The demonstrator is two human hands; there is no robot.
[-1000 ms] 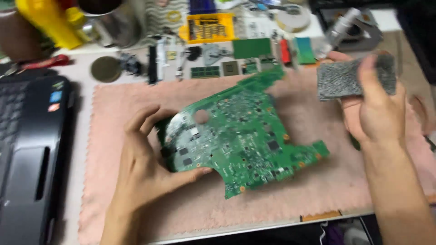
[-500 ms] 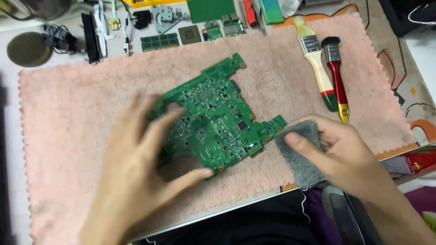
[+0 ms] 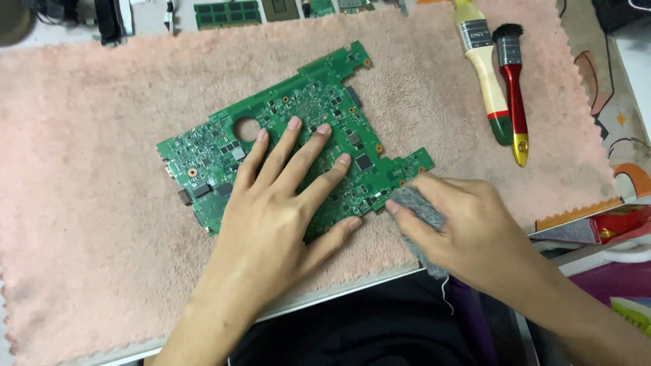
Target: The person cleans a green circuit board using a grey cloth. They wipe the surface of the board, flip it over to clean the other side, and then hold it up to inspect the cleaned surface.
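Note:
A green circuit board [image 3: 203, 146] with a round hole lies flat on a pink towel [image 3: 81, 169]. My left hand [image 3: 285, 196] rests palm down on the board's middle, fingers spread, pressing on it. My right hand [image 3: 468, 227] grips a folded grey cloth [image 3: 415, 207] and holds it against the board's lower right edge.
Two paint brushes, one cream-handled [image 3: 485, 68] and one red-handled [image 3: 513, 88], lie on the towel's right side. Memory sticks [image 3: 227, 12] and small parts line the far edge. The table's near edge runs just below my hands; a printed mat [image 3: 610, 115] shows at right.
The board went from held up in my left hand to lying flat under my spread left palm. My right hand brought the grey cloth down to the board's lower right edge.

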